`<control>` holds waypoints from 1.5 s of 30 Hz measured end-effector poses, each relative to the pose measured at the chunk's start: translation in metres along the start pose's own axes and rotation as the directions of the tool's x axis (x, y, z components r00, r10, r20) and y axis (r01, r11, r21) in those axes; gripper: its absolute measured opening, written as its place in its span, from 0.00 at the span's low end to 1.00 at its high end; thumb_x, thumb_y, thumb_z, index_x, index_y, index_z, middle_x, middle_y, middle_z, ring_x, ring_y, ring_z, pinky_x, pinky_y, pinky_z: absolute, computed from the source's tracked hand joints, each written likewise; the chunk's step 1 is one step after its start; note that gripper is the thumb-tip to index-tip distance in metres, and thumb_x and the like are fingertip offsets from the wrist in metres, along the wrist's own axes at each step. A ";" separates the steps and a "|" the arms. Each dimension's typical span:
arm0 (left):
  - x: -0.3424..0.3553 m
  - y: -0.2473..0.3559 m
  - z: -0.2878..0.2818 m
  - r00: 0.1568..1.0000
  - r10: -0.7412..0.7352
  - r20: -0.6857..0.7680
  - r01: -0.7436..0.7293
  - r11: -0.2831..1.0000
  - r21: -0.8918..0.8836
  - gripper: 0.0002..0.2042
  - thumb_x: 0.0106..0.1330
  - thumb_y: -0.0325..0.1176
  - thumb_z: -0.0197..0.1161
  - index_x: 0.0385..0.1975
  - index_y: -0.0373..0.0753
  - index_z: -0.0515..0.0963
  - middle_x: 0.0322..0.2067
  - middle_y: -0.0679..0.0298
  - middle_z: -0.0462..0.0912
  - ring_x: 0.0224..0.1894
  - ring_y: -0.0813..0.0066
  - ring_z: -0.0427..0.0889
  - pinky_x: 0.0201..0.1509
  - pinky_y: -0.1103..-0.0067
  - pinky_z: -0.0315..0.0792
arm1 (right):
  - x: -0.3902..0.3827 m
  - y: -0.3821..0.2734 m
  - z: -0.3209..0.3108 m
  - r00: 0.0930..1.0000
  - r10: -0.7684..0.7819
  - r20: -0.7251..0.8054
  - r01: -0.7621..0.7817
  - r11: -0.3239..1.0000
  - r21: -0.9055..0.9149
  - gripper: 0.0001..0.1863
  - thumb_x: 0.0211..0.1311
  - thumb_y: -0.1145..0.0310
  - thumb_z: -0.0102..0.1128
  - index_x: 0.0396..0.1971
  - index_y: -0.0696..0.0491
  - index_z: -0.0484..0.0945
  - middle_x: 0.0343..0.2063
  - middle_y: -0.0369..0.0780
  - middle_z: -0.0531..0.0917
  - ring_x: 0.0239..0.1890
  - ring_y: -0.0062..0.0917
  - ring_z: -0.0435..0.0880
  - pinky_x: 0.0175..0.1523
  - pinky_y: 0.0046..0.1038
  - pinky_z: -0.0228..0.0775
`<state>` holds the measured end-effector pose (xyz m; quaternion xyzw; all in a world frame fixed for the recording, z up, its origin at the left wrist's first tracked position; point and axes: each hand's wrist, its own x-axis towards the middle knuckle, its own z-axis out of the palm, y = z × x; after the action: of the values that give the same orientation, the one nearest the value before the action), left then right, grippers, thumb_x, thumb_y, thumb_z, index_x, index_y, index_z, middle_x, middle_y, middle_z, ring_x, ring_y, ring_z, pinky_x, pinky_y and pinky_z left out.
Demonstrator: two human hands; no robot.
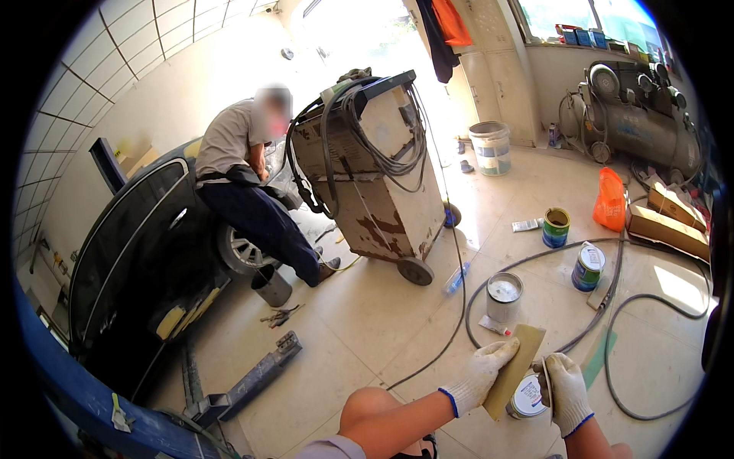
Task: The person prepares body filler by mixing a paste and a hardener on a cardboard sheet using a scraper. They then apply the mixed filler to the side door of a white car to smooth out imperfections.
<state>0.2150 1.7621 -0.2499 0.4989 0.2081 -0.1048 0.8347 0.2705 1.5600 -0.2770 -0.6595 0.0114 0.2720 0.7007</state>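
1. A wheeled workshop machine (375, 168) hung with cables stands at twelve o'clock – a co-worker (245, 183) leans on a dark car (130, 260) at ten.
2. Left hand (480, 375), gloved, fingers clamped on a tan sanding sheet (514, 369) at five o'clock.
3. Right hand (567, 392), gloved, fingers closed round a small tin (527, 398) – just beneath the sheet.

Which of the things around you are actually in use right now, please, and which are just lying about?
In use:
- tan flat board, held by left hand
- small tin, at right hand

Lying about:
- open grey can
- green-banded can
- orange bag
- white bucket
- hose
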 end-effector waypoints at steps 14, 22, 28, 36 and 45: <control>-0.006 0.013 0.014 0.995 0.030 -0.095 -0.028 0.999 0.022 0.17 0.79 0.40 0.63 0.56 0.32 0.79 0.46 0.62 0.86 0.43 0.78 0.85 0.49 0.79 0.80 | -0.015 0.006 0.002 0.997 -0.051 0.055 0.062 0.972 -0.227 0.19 0.77 0.58 0.61 0.46 0.61 0.86 0.33 0.37 0.89 0.30 0.13 0.81 0.34 0.20 0.74; 0.001 -0.016 -0.006 0.839 0.543 0.009 -0.445 0.678 0.585 0.16 0.74 0.29 0.65 0.57 0.30 0.79 0.44 0.60 0.86 0.42 0.76 0.84 0.48 0.77 0.80 | -0.002 -0.023 -0.015 0.837 -0.342 -0.427 0.441 0.884 0.156 0.10 0.71 0.73 0.65 0.49 0.57 0.81 0.37 0.36 0.87 0.31 0.19 0.84 0.38 0.26 0.79; -0.018 -0.021 0.024 0.593 0.757 0.276 -0.616 0.205 0.761 0.17 0.68 0.24 0.68 0.56 0.30 0.82 0.43 0.54 0.87 0.43 0.68 0.86 0.49 0.75 0.80 | -0.031 -0.033 0.010 0.291 -0.948 0.127 0.712 0.126 -0.690 0.24 0.59 0.77 0.69 0.57 0.48 0.84 0.35 0.41 0.82 0.35 0.37 0.84 0.39 0.36 0.79; -0.017 -0.009 0.008 0.255 0.776 0.576 -0.642 -0.309 0.701 0.20 0.59 0.21 0.73 0.54 0.36 0.85 0.47 0.55 0.89 0.41 0.60 0.89 0.44 0.71 0.83 | -0.041 -0.040 -0.005 0.407 -0.908 0.104 0.724 0.251 -0.642 0.22 0.59 0.78 0.67 0.55 0.48 0.86 0.33 0.41 0.82 0.35 0.38 0.85 0.39 0.36 0.77; -0.019 0.008 0.000 0.206 0.627 0.751 -0.614 -0.515 0.598 0.24 0.55 0.27 0.71 0.56 0.41 0.85 0.52 0.63 0.88 0.43 0.65 0.89 0.45 0.72 0.84 | -0.057 -0.051 -0.019 0.282 -0.924 0.257 0.764 0.054 -0.643 0.22 0.54 0.82 0.64 0.50 0.53 0.85 0.29 0.42 0.81 0.30 0.40 0.81 0.36 0.39 0.74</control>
<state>0.2007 1.7652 -0.2349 0.8786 -0.2704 0.3520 0.1764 0.2488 1.5224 -0.2117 -0.7596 -0.3977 -0.2877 0.4267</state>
